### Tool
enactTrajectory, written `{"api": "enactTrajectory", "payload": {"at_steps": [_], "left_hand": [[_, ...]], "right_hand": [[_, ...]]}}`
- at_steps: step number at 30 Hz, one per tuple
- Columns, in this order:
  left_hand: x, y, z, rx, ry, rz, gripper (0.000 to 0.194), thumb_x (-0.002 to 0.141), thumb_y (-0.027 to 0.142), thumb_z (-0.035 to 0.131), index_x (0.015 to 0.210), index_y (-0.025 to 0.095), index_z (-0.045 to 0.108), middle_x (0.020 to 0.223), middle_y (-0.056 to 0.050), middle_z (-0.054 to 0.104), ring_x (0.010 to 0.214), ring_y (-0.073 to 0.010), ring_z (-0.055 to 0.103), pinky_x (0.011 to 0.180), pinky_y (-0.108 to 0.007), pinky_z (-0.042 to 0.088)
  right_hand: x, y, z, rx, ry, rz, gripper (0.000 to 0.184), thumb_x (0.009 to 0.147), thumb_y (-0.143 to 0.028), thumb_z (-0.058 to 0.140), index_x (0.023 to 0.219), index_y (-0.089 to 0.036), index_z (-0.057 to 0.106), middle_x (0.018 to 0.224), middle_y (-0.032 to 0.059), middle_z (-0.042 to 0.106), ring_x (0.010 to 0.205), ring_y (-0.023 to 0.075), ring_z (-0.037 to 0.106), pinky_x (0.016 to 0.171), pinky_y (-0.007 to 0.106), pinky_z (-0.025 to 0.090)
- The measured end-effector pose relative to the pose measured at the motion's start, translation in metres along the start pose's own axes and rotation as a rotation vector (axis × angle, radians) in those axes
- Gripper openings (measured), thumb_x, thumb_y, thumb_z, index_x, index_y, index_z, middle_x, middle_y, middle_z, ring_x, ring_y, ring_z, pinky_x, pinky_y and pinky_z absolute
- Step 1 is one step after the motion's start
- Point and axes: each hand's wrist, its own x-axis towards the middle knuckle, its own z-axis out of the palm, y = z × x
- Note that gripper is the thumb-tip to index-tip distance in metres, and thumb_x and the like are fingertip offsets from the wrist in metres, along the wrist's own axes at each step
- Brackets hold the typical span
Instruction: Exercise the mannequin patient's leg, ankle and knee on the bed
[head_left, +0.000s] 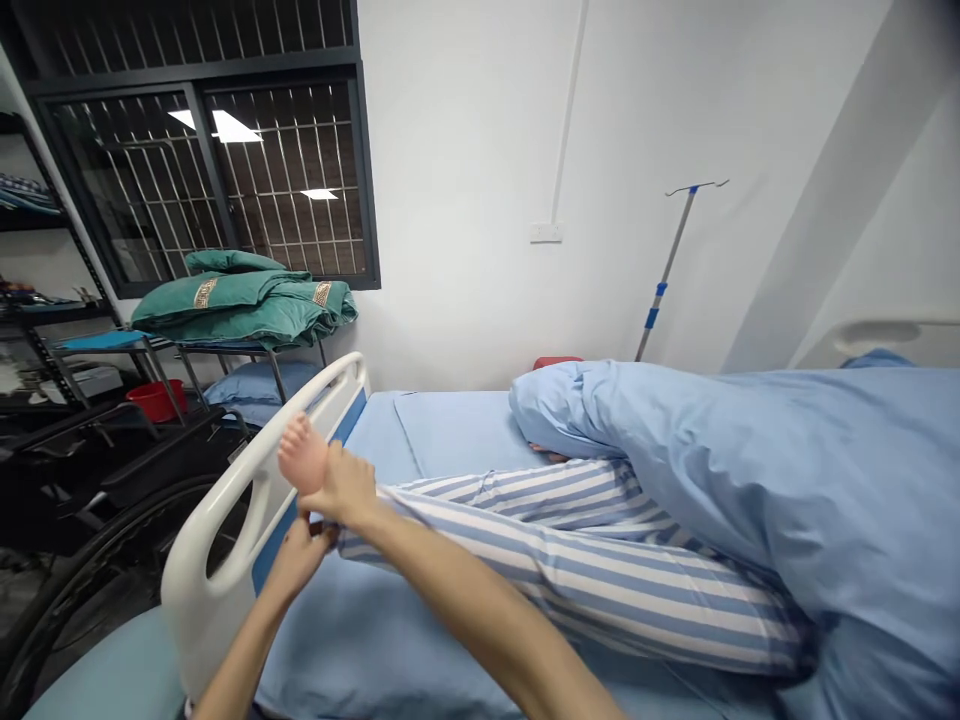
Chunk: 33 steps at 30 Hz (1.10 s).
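A bare foot [301,455] sticks up near the foot end of the bed, raised off the sheet, toes upward. My right hand [346,487] is closed around its ankle, fingers over the top. Lower down, my left hand [304,550] grips under the heel; its fingertips are partly hidden. The leg wears blue-and-white striped trousers [570,570], with the cuff next to my hands. Behind it lies the other striped leg [517,490], its foot out of sight. A light blue quilt [712,450] covers the upper part of the body.
The white bed end board [217,510] stands just left of my hands. Beyond it are a wheelchair [52,600], a red bucket [157,400] and folded green bedding [247,300]. An IV pole [671,265] rises behind the bed, which has a blue sheet [375,640].
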Motion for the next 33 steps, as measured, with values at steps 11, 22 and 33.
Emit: {"api": "enactTrajectory", "payload": {"at_steps": [11, 22, 33], "left_hand": [[0.005, -0.178, 0.073, 0.215, 0.015, -0.057, 0.026, 0.063, 0.037, 0.048, 0.074, 0.017, 0.059, 0.081, -0.01, 0.068, 0.088, -0.0288, 0.061, 0.08, -0.04, 0.046], [-0.008, -0.181, 0.09, 0.487, 0.127, -0.031, 0.028, 0.067, 0.034, 0.045, 0.081, 0.017, 0.061, 0.089, -0.01, 0.068, 0.098, -0.0252, 0.057, 0.105, -0.041, 0.025], [-0.008, -0.184, 0.073, 0.211, 0.057, -0.059, 0.022, 0.055, 0.011, 0.041, 0.068, 0.019, 0.057, 0.076, -0.003, 0.065, 0.089, -0.0242, 0.057, 0.09, -0.04, 0.041]], "right_hand": [[-0.029, 0.059, 0.153, -0.101, -0.186, 0.055, 0.067, 0.042, -0.045, 0.071, 0.097, -0.017, 0.044, 0.088, 0.0089, 0.059, 0.076, 0.0284, 0.059, 0.062, 0.04, 0.048], [-0.034, 0.071, 0.163, -0.019, -0.241, 0.058, 0.054, 0.048, -0.042, 0.066, 0.09, -0.018, 0.043, 0.089, 0.0076, 0.058, 0.076, 0.026, 0.058, 0.062, 0.034, 0.045], [-0.046, 0.069, 0.15, 0.086, -0.282, 0.031, 0.056, 0.048, -0.048, 0.064, 0.093, -0.018, 0.048, 0.089, 0.0058, 0.059, 0.073, 0.0239, 0.059, 0.054, 0.029, 0.041]]}}
